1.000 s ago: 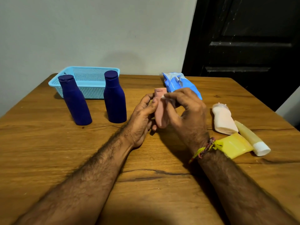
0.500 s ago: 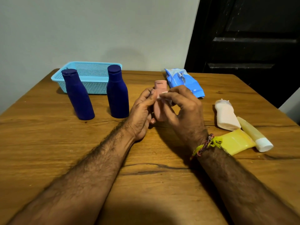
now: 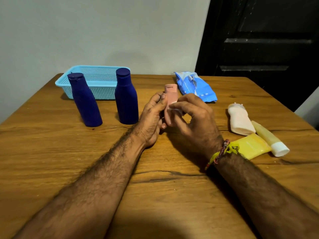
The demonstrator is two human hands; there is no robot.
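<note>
The pink bottle (image 3: 170, 94) is gripped upright by the left hand (image 3: 152, 118) — a white scrap (image 3: 175, 110) is pinched against it by the right hand (image 3: 194, 121).

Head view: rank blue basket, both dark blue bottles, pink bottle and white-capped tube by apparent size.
1. Blue basket, largest, though partly behind the bottles.
2. Left dark blue bottle and right dark blue bottle, alike, unranked.
3. White-capped tube and pink bottle look close; fingers cover the bottle, so unranked.
</note>
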